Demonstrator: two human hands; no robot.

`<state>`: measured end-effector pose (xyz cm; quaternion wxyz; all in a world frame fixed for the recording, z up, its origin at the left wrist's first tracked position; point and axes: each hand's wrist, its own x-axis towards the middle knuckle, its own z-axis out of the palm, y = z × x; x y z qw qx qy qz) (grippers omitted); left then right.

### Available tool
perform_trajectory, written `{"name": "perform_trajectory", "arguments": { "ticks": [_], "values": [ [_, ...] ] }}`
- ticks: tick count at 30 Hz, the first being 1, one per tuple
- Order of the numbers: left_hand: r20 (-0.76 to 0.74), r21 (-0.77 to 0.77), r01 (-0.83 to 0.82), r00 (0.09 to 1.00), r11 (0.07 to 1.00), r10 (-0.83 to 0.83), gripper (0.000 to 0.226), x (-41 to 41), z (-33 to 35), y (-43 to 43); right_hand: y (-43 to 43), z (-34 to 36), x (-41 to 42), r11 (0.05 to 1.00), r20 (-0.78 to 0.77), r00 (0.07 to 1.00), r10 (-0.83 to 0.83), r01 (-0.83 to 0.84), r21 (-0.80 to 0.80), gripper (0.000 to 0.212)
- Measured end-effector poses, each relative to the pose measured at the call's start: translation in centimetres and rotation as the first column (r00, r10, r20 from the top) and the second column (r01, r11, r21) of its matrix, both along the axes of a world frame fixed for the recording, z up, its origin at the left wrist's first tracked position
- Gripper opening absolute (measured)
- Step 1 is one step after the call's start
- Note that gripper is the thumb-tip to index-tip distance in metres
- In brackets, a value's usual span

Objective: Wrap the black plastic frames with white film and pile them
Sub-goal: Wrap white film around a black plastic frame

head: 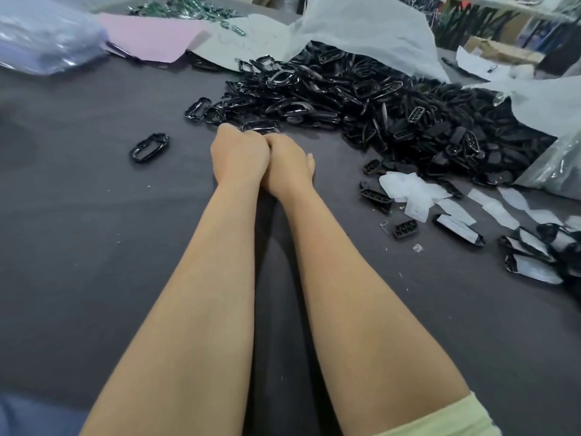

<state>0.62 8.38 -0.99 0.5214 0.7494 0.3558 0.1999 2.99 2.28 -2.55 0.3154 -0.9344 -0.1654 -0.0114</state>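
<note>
A big heap of loose black plastic frames (361,99) spills across the dark table (94,215) from the upper right. My left hand (239,152) and my right hand (287,166) lie side by side at the heap's near edge. Their fingers curl down onto one black frame (260,125), and the fingertips are hidden behind the backs of the hands. A single frame (150,147) lies apart to the left. Pieces of white film (408,191) lie to the right, and beyond them sits a group of wrapped frames (531,247).
A clear plastic bag (553,146) holds more black parts at the right edge. White sheeting (361,26) covers the back of the heap. Pink paper (151,36) and a bluish bag (41,36) lie at the back left. Small black ribbed pieces (405,229) are scattered right of my forearms.
</note>
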Motion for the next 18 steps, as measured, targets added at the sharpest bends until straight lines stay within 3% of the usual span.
{"name": "perform_trajectory", "arguments": {
  "ticks": [3, 5, 12, 15, 18],
  "values": [
    [-0.022, 0.079, 0.025, 0.999, 0.997, -0.024, 0.034, -0.1, 0.3, -0.5, -0.8, 0.7, -0.4, 0.87, -0.078, 0.992, -0.098, 0.124, 0.478, 0.018],
    [-0.022, 0.086, 0.08, 0.997, 0.993, -0.079, 0.035, 0.0, 0.7, -1.5, -1.6, 1.0, -0.7, 0.793, -0.101, 0.991, -0.082, 0.127, 0.596, 0.008],
    [-0.016, 0.233, 0.246, 0.968, 0.941, -0.249, 0.033, -0.1, 1.3, -5.6, -9.6, 2.3, -0.6, 0.821, 0.017, 0.995, -0.103, 0.075, 0.566, 0.017],
    [0.166, 0.02, 0.414, 0.896, 0.91, -0.412, 0.015, -0.2, 1.2, -8.6, -13.5, 2.8, -1.1, 0.886, 0.055, 0.993, -0.102, 0.066, 0.459, 0.015],
    [0.309, -0.137, 0.394, 0.889, 0.909, -0.338, 0.019, -0.2, 0.9, -11.3, -16.4, 3.1, -2.0, 0.844, 0.056, 0.971, -0.232, 0.172, 0.508, 0.009]
  ]
}}
